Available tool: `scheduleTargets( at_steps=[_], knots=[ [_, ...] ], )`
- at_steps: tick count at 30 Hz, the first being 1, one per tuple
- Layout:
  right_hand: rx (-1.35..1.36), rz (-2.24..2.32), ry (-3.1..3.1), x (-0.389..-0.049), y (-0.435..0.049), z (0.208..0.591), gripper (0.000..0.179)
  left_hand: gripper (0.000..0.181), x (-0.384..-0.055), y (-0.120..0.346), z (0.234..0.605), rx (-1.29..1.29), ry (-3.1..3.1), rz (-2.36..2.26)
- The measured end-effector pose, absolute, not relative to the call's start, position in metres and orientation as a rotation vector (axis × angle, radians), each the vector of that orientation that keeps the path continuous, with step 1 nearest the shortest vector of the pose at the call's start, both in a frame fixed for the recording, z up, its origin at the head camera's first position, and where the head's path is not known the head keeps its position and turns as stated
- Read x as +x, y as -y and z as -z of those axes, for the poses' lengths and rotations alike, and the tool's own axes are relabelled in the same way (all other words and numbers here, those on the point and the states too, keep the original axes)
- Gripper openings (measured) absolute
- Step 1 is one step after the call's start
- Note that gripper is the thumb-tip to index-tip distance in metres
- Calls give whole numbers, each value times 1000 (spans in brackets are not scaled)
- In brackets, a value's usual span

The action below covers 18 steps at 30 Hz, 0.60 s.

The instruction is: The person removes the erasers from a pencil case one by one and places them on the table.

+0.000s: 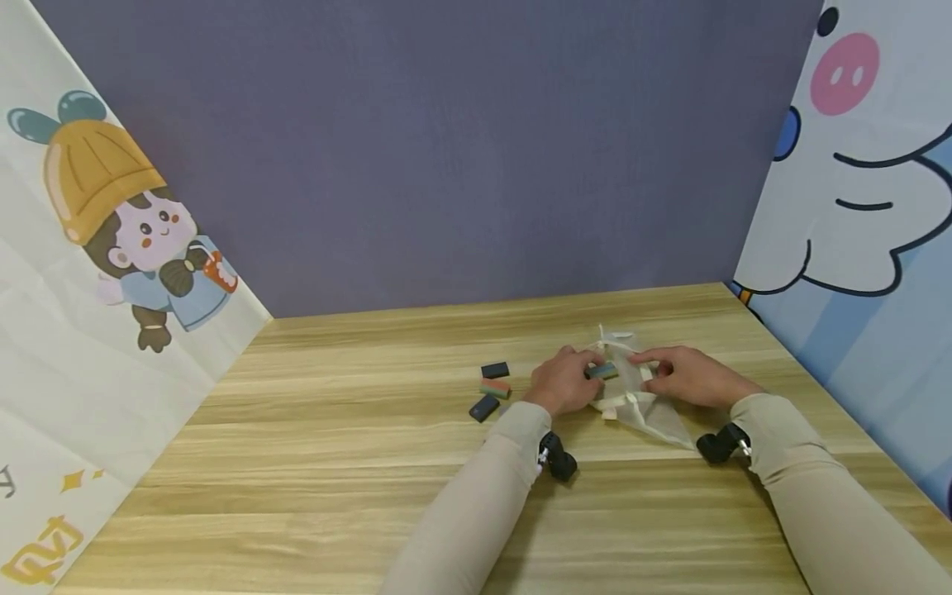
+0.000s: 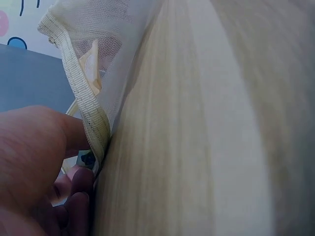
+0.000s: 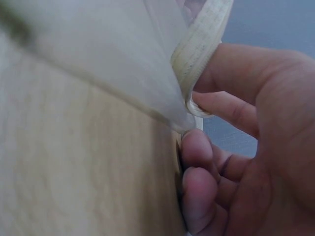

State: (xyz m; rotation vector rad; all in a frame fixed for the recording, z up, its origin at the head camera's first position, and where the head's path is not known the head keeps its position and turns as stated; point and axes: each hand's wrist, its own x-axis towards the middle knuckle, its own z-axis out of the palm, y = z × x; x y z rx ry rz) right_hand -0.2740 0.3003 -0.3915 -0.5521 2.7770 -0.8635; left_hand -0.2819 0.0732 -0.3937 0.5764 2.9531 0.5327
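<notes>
A white mesh bag [image 1: 658, 413] with a cream woven edge lies on the wooden table at the right. My left hand [image 1: 567, 382] is at the bag's mouth and pinches a small blue-grey block [image 1: 604, 371]; one end of that block [image 2: 87, 158] shows between thumb and fingers in the left wrist view. My right hand [image 1: 695, 376] holds the bag's edge from the other side, the trim [image 3: 197, 54] lying against its fingers. To the left of my left hand lie a dark block [image 1: 494, 370], a red-and-green block [image 1: 494, 388] and another dark block [image 1: 484, 407].
The wooden table [image 1: 297, 463] runs up to a grey-purple back panel [image 1: 446, 165]. Cartoon-printed sheets stand along the left side [image 1: 89, 330] and right side [image 1: 878, 248]. A small black camera [image 1: 561, 463] sits on the left wrist, another camera [image 1: 717, 446] on the right.
</notes>
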Motion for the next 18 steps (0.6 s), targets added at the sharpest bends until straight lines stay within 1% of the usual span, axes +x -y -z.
scheduleTargets(
  at_steps=[18],
  knots=[
    [-532, 865, -2786, -272, -300, 393, 52, 30, -283, -69, 396, 614, -2935, -574]
  ],
)
